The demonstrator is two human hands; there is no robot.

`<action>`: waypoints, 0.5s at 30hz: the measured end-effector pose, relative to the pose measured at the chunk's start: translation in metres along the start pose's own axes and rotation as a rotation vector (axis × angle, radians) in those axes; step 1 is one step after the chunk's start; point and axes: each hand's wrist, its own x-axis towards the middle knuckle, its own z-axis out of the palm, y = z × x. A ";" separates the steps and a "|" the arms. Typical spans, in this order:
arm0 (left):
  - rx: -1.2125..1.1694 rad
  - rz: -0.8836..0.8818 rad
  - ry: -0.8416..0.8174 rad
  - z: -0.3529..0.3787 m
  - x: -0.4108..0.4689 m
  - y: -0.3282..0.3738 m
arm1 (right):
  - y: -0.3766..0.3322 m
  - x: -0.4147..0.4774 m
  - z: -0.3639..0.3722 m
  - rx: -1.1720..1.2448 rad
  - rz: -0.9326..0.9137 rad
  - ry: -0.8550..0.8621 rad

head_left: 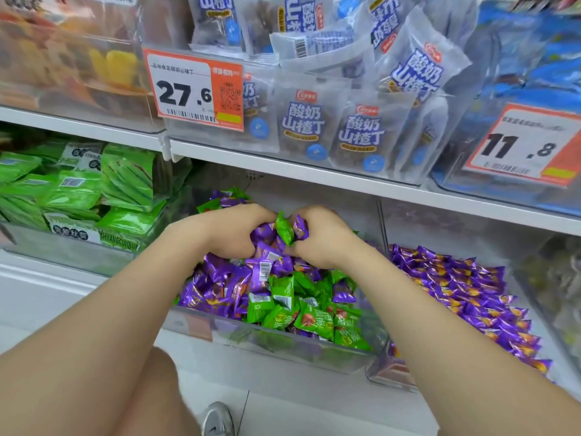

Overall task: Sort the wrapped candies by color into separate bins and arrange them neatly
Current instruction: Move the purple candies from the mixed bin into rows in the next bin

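Mixed pile in clear middle bin (195,322): shiny purple candies (220,278) along left side and back, green candies (314,319) bunched toward front right corner. Right bin (386,374) holds purple-only pile (456,287). Both hands over middle bin's back half, knuckles up, close together. Left hand (232,231) curled round purple candies. Right hand (320,240) curled, gripping single green candy (284,229) beside purple one, just above pile.

Fingertips of the left hand (234,232) and right hand (323,239) vanish among purple candies (213,272); the top-left bin (63,73) is blurred (contents unreadable), a shoe (217,418) cut off below.
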 end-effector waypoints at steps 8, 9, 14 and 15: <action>-0.077 0.031 -0.072 0.003 -0.020 0.024 | -0.006 -0.072 -0.041 -0.572 -0.070 0.128; -0.068 0.026 -0.055 0.003 -0.021 0.025 | -0.005 -0.073 -0.042 -0.521 -0.066 0.170; -0.103 0.065 0.038 0.002 -0.028 0.029 | 0.001 -0.077 -0.032 -0.041 -0.126 0.104; -0.095 0.060 0.062 0.003 -0.028 0.028 | 0.004 -0.078 -0.029 -0.044 -0.139 0.013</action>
